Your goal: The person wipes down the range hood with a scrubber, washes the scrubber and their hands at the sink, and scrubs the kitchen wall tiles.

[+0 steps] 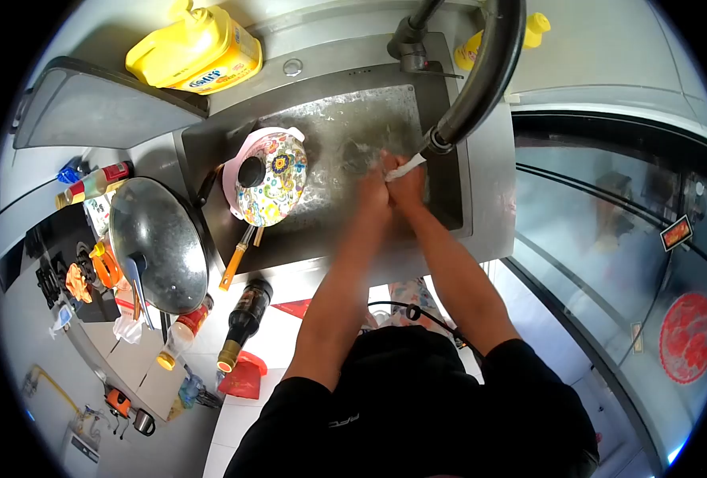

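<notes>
Under the black faucet (481,88), a white stream of water (407,167) falls onto my two hands, held close together over the sink (441,199). My left hand (374,188) is smeared by motion and its fingers do not show clearly. My right hand (407,190) touches or nearly touches it, right in the stream, its fingers partly hidden. No object can be made out in either hand. To their left in the sink sits a pink pot (231,177) with a flowered lid (278,191) and black knob. An orange-handled utensil (234,261) leans out beside it.
A yellow jug (202,52) stands behind the sink, with a yellow bottle (469,52) near the faucet base. At left are a large glass lid (158,243), a dark sauce bottle (246,319) and a red-labelled bottle (186,327). A window (608,207) lies to the right.
</notes>
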`<move>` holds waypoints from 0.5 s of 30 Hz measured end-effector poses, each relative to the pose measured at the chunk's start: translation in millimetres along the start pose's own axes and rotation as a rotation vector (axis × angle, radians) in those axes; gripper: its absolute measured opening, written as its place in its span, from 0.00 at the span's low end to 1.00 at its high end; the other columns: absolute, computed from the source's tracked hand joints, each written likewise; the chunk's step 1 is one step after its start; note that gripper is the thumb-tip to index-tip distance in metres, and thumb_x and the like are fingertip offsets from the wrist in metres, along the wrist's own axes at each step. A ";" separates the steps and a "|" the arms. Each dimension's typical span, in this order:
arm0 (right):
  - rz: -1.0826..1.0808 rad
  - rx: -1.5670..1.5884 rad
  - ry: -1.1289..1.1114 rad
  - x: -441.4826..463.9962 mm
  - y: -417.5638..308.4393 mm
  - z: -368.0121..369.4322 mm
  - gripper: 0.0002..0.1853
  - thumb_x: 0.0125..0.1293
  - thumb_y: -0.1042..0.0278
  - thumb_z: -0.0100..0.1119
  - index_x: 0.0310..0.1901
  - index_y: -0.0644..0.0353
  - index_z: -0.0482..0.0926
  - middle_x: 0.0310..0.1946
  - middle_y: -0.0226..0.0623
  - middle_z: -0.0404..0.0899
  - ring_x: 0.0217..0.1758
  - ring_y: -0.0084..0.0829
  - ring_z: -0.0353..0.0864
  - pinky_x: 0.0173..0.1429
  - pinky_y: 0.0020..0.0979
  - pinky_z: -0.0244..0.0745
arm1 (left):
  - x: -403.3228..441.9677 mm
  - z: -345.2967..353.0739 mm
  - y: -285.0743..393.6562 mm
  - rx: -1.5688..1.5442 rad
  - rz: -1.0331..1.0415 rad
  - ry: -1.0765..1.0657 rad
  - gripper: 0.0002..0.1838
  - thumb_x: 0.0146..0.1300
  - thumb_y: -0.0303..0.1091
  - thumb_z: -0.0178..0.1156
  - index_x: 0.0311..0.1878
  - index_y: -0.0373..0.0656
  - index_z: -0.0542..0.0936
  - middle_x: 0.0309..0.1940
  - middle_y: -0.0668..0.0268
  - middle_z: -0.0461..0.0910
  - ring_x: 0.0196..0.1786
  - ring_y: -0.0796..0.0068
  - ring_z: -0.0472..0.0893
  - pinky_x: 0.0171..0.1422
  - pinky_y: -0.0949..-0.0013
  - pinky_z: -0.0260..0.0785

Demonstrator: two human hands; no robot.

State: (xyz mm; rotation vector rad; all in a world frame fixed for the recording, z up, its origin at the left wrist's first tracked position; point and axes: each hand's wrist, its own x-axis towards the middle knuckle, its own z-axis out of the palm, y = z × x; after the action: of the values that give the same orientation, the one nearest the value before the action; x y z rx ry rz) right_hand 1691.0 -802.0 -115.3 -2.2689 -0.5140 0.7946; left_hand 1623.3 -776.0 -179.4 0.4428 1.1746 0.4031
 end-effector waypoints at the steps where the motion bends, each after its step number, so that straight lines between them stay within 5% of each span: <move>1: 0.050 0.077 -0.039 3.9 0.8 -1.4 0.20 0.60 0.53 0.64 0.31 0.68 0.81 0.29 0.54 0.83 0.32 0.52 0.85 0.35 0.45 0.76 | 7.1 -0.2 -3.4 0.003 0.004 0.001 0.29 0.71 0.61 0.51 0.48 0.40 0.79 0.38 0.59 0.81 0.37 0.64 0.78 0.44 0.58 0.72; 3: 0.066 0.174 0.000 -11.3 2.6 9.2 0.22 0.61 0.52 0.64 0.30 0.70 0.82 0.28 0.57 0.83 0.32 0.53 0.85 0.36 0.47 0.75 | 17.5 3.2 -5.3 -0.003 0.011 -0.005 0.28 0.72 0.61 0.49 0.47 0.41 0.78 0.37 0.60 0.81 0.38 0.64 0.78 0.45 0.57 0.72; 4: 0.168 -0.066 -0.055 -29.8 -15.5 1.8 0.23 0.63 0.52 0.62 0.28 0.70 0.83 0.29 0.60 0.82 0.33 0.55 0.85 0.36 0.48 0.74 | -3.5 2.6 12.3 0.018 -0.118 0.032 0.25 0.73 0.57 0.50 0.48 0.42 0.78 0.38 0.60 0.81 0.40 0.63 0.79 0.46 0.56 0.73; 6: 0.181 -0.024 -0.019 -26.9 -27.4 -1.9 0.23 0.64 0.52 0.61 0.29 0.70 0.83 0.29 0.60 0.82 0.34 0.56 0.85 0.37 0.49 0.74 | -20.1 16.3 56.5 0.044 -0.325 0.088 0.20 0.73 0.51 0.51 0.50 0.44 0.78 0.41 0.60 0.81 0.43 0.61 0.80 0.48 0.53 0.74; 9: 0.045 0.141 0.072 11.0 6.9 6.2 0.20 0.65 0.54 0.58 0.29 0.68 0.82 0.28 0.60 0.81 0.34 0.57 0.83 0.37 0.50 0.72 | -21.9 21.8 25.6 -0.045 -0.172 0.064 0.29 0.74 0.62 0.44 0.49 0.42 0.77 0.36 0.64 0.78 0.32 0.67 0.77 0.37 0.58 0.71; 11: 0.183 0.074 0.002 33.0 22.2 -3.2 0.26 0.67 0.46 0.60 0.34 0.69 0.83 0.24 0.51 0.82 0.27 0.41 0.80 0.36 0.42 0.72 | -36.3 21.2 23.9 -0.086 -0.207 0.029 0.28 0.74 0.62 0.45 0.49 0.43 0.77 0.35 0.65 0.78 0.32 0.68 0.77 0.38 0.59 0.71; 13: 0.036 0.037 0.047 10.4 16.2 -3.2 0.27 0.69 0.47 0.58 0.31 0.69 0.82 0.22 0.49 0.80 0.25 0.41 0.77 0.36 0.42 0.71 | -29.9 24.4 33.9 -0.140 -0.228 -0.026 0.28 0.74 0.61 0.45 0.48 0.44 0.77 0.35 0.66 0.78 0.33 0.69 0.76 0.38 0.61 0.71; 15: 0.013 -0.012 0.092 -35.6 -0.4 3.0 0.22 0.68 0.57 0.56 0.25 0.70 0.77 0.21 0.57 0.76 0.22 0.47 0.76 0.33 0.47 0.68 | -27.3 14.2 39.0 -0.071 -0.235 -0.041 0.24 0.74 0.58 0.47 0.48 0.45 0.78 0.35 0.66 0.78 0.34 0.69 0.76 0.37 0.62 0.70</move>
State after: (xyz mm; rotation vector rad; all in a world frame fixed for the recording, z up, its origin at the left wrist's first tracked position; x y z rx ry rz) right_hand 1662.7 -819.8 -102.6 -2.3094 -0.4630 0.6911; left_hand 1624.8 -759.0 -132.8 0.2463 1.1534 0.2303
